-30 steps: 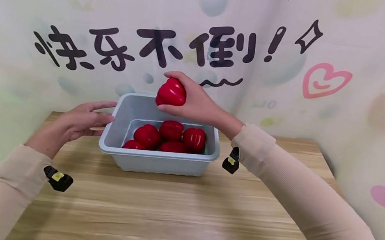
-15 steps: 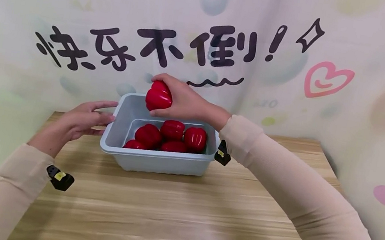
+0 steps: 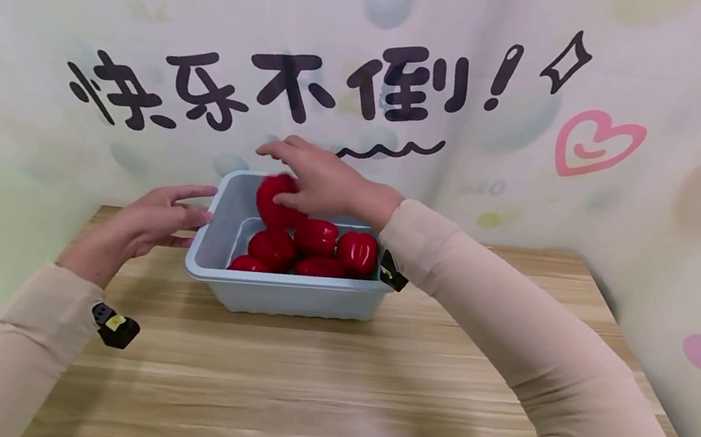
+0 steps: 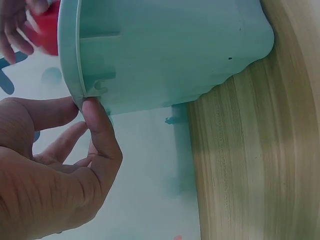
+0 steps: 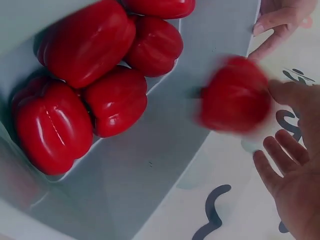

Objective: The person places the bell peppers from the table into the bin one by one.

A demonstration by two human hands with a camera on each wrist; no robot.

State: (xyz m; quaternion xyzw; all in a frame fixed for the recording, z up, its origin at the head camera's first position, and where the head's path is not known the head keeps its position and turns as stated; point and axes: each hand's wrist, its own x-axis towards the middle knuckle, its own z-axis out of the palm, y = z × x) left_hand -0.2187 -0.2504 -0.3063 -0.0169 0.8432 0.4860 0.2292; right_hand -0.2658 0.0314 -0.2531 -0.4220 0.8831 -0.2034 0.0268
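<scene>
Right hand (image 3: 322, 180) fingers spread, glossy red bell pepper (image 3: 276, 201) blurred just under palm, over grey plastic tub (image 3: 285, 292); left hand (image 3: 149, 222) relaxed, fingertips touching tub's left rim.

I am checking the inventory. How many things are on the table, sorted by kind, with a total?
Red peppers: 6, five lying in the tub and one blurred, in the air at the right hand
Pale blue plastic tub: 1, its rim touched by the left hand
Total: 7
</scene>
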